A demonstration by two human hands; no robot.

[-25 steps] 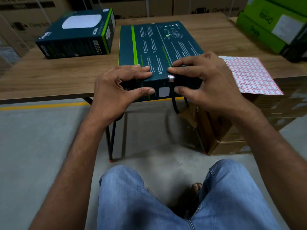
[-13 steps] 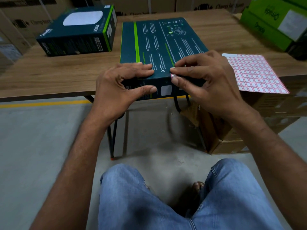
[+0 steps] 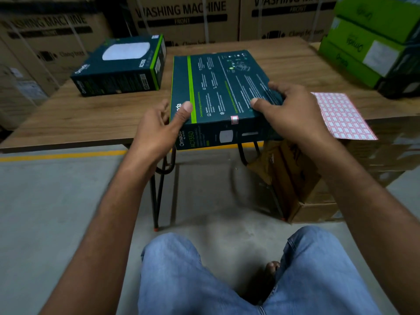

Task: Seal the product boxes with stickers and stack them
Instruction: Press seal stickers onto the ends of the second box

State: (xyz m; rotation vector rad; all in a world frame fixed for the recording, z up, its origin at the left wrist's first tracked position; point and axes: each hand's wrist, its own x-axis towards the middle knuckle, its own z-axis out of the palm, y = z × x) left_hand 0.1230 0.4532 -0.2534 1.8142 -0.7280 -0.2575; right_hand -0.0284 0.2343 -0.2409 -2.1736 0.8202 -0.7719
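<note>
Holding the product box at the near edge of the tabletop: left grip with thumb on top at the near-left corner, right grip curled round the right edge, sticker over the near flap. Probably stacking next onto the other box, further back and off to the left, closer to the left grip.

The head-worn camera is looking forward and down, from close, past the knees at left hand, right hand, box and table.
</note>
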